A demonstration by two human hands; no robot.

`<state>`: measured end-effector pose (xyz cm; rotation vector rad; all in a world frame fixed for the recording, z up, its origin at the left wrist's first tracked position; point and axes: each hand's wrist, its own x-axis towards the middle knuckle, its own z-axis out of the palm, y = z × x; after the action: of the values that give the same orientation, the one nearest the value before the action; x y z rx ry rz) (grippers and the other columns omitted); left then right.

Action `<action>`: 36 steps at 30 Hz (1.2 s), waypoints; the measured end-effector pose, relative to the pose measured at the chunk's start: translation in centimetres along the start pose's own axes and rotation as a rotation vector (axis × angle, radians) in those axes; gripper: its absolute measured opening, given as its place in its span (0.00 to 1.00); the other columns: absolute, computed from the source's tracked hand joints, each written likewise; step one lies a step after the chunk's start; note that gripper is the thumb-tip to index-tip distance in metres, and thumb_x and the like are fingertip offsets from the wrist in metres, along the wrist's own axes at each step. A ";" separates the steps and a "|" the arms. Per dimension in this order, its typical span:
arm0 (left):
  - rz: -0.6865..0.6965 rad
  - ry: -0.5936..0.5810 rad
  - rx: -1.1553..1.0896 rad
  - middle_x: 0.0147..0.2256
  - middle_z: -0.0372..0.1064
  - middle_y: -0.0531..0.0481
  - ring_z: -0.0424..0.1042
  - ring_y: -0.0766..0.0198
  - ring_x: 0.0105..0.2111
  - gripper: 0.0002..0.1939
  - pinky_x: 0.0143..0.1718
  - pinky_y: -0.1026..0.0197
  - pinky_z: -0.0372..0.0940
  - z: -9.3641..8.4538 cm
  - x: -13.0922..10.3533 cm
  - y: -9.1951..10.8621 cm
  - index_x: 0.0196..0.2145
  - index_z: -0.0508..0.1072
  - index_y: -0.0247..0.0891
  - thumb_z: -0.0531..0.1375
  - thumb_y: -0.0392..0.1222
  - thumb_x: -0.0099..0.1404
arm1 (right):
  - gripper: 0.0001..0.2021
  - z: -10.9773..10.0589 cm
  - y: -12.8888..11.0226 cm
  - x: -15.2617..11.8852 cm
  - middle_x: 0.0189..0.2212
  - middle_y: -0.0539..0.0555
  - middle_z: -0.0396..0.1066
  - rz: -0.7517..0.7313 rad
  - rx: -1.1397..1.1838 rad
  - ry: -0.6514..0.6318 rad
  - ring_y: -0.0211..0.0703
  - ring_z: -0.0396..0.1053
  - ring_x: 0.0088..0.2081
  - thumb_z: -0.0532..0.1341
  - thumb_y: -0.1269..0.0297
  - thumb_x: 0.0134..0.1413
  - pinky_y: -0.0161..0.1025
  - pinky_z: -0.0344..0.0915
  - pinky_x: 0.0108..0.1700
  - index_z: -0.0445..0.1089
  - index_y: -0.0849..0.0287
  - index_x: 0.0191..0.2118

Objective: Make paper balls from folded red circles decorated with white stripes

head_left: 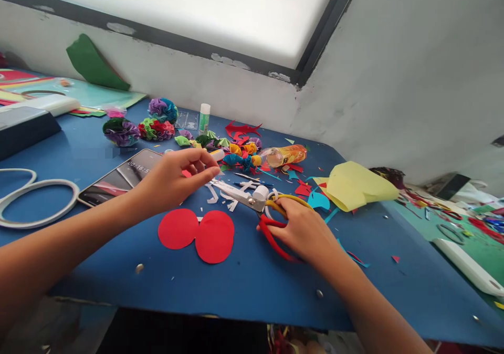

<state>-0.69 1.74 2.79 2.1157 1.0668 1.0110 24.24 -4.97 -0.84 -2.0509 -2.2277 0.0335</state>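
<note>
My right hand (303, 228) grips a pair of scissors (258, 201) with one yellow and one red handle loop. Their metal blades point left, towards my left hand (179, 178). The thumb and fingers of that hand are pinched together by the blade tips; whatever they hold, if anything, is too small to make out. Below the hands, two red paper circles (214, 237) lie side by side on the blue table. White paper scraps (232, 202) are scattered under the blades, and a small roll of white tape (260, 192) is beside them.
A phone (126, 178) showing a timer and white rings (39, 201) lie at left. Behind are ruffled paper flowers (155, 128), a glue stick (204, 117) and a plastic bottle (281, 156). Yellow paper (354, 186) lies at right; a green table (470, 238) stands beyond.
</note>
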 end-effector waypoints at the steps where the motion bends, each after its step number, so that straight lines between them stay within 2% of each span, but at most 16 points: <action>1: -0.042 -0.035 -0.044 0.19 0.58 0.58 0.57 0.72 0.18 0.08 0.18 0.68 0.54 0.1 0.0 -0.1 0.32 0.70 0.39 0.57 0.46 0.62 | 0.20 0.1 0.2 0.1 0.42 0.61 0.73 -0.001 0.028 -0.006 0.56 0.72 0.42 0.61 0.55 0.49 0.47 0.68 0.39 0.67 0.63 0.44; 3: -0.096 -0.132 -0.095 0.20 0.61 0.57 0.59 0.72 0.19 0.10 0.18 0.69 0.54 0.3 0.1 -0.2 0.33 0.70 0.39 0.57 0.48 0.62 | 0.21 0.4 0.6 0.4 0.46 0.62 0.71 -0.014 0.059 -0.010 0.55 0.70 0.46 0.61 0.59 0.50 0.47 0.67 0.45 0.66 0.65 0.48; 6: -0.133 -0.341 -0.099 0.28 0.70 0.52 0.67 0.69 0.25 0.13 0.22 0.69 0.59 0.4 0.2 -0.2 0.33 0.72 0.38 0.54 0.50 0.63 | 0.23 0.6 1.0 0.5 0.50 0.64 0.68 -0.039 0.072 -0.008 0.55 0.66 0.50 0.59 0.58 0.52 0.47 0.64 0.50 0.64 0.68 0.51; 9: -0.184 -0.498 -0.047 0.31 0.72 0.49 0.71 0.65 0.31 0.19 0.28 0.66 0.63 0.3 0.2 -0.2 0.33 0.73 0.37 0.52 0.55 0.64 | 0.20 0.2 0.5 0.2 0.46 0.64 0.70 -0.075 0.044 0.097 0.55 0.67 0.47 0.56 0.57 0.56 0.50 0.64 0.49 0.66 0.68 0.49; 12: -0.236 -0.603 0.002 0.34 0.73 0.48 0.71 0.62 0.35 0.22 0.33 0.63 0.64 0.2 0.1 -0.5 0.35 0.73 0.37 0.50 0.58 0.64 | 0.15 -0.3 -1.0 -0.3 0.41 0.60 0.71 -0.212 0.071 0.205 0.53 0.68 0.43 0.55 0.58 0.58 0.50 0.66 0.45 0.69 0.64 0.43; 15: -0.239 -0.693 0.029 0.34 0.74 0.48 0.71 0.62 0.34 0.23 0.34 0.63 0.63 0.2 0.0 -0.7 0.35 0.73 0.36 0.49 0.58 0.65 | 0.15 -0.3 -2.9 -0.6 0.41 0.59 0.70 -0.398 0.200 0.126 0.50 0.68 0.43 0.57 0.56 0.56 0.47 0.67 0.45 0.69 0.62 0.44; 19: -0.225 -0.711 0.057 0.32 0.73 0.49 0.70 0.61 0.33 0.25 0.32 0.63 0.61 0.3 -0.1 -0.8 0.35 0.73 0.36 0.47 0.58 0.65 | 0.27 0.7 -4.8 0.0 0.44 0.62 0.67 -0.491 0.297 0.010 0.52 0.67 0.44 0.64 0.51 0.48 0.48 0.66 0.46 0.66 0.64 0.50; 21: -0.218 -0.709 0.069 0.31 0.73 0.49 0.70 0.61 0.32 0.25 0.32 0.63 0.61 0.3 -0.1 -0.9 0.33 0.73 0.36 0.47 0.59 0.65 | 0.28 1.2 -5.2 0.5 0.43 0.60 0.67 -0.522 0.382 -0.071 0.50 0.67 0.44 0.67 0.52 0.43 0.46 0.66 0.46 0.67 0.63 0.49; 24: -0.218 -0.702 0.086 0.31 0.72 0.49 0.69 0.61 0.32 0.26 0.31 0.63 0.60 0.3 -0.1 -1.0 0.33 0.72 0.36 0.46 0.59 0.65 | 0.14 1.3 -5.3 1.1 0.38 0.55 0.68 -0.531 0.546 -0.185 0.42 0.67 0.39 0.67 0.63 0.45 0.37 0.67 0.41 0.69 0.61 0.39; 26: -0.225 -0.693 0.093 0.32 0.73 0.48 0.70 0.61 0.32 0.27 0.31 0.63 0.61 0.3 -0.1 -1.0 0.33 0.72 0.35 0.45 0.59 0.65 | 0.05 1.1 -5.0 1.2 0.32 0.50 0.69 -0.518 0.634 -0.224 0.37 0.67 0.35 0.63 0.74 0.48 0.33 0.65 0.38 0.68 0.60 0.33; 28: -0.229 -0.687 0.088 0.32 0.73 0.47 0.70 0.61 0.32 0.27 0.32 0.63 0.61 0.4 -0.1 -1.0 0.33 0.72 0.34 0.45 0.59 0.66 | 0.08 0.6 -4.6 1.1 0.29 0.47 0.70 -0.510 0.708 -0.238 0.34 0.67 0.31 0.58 0.80 0.49 0.31 0.64 0.35 0.67 0.59 0.31; 29: -0.229 -0.685 0.081 0.32 0.73 0.47 0.70 0.61 0.32 0.27 0.32 0.63 0.61 0.4 -0.1 -1.0 0.32 0.72 0.34 0.45 0.59 0.66 | 0.08 0.3 -4.3 1.1 0.28 0.47 0.70 -0.506 0.735 -0.233 0.34 0.67 0.31 0.57 0.80 0.50 0.30 0.64 0.35 0.67 0.59 0.31; 32: -0.217 -0.673 0.063 0.31 0.73 0.48 0.70 0.61 0.32 0.26 0.31 0.63 0.61 0.5 -0.1 -1.0 0.32 0.72 0.35 0.45 0.58 0.66 | 0.02 -0.3 -3.8 0.8 0.29 0.48 0.70 -0.472 0.705 -0.164 0.35 0.67 0.30 0.60 0.67 0.54 0.32 0.64 0.33 0.68 0.59 0.33; 34: -0.211 -0.665 0.060 0.31 0.73 0.48 0.71 0.61 0.31 0.25 0.31 0.64 0.61 0.6 -0.1 -1.0 0.32 0.72 0.35 0.45 0.58 0.66 | 0.14 -0.3 -3.9 0.6 0.35 0.52 0.71 -0.474 0.621 -0.108 0.40 0.68 0.36 0.65 0.56 0.48 0.37 0.66 0.39 0.70 0.59 0.39; 36: -0.210 -0.658 0.056 0.31 0.73 0.48 0.71 0.61 0.31 0.25 0.31 0.64 0.62 0.7 -0.1 -1.1 0.32 0.72 0.35 0.45 0.58 0.66 | 0.25 0.2 -4.3 0.4 0.44 0.56 0.68 -0.524 0.571 -0.113 0.46 0.67 0.44 0.69 0.52 0.39 0.41 0.64 0.47 0.69 0.58 0.44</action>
<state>-0.66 2.11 1.52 2.0926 0.9471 0.1524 19.92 -4.89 -0.60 -1.1757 -2.3770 0.6627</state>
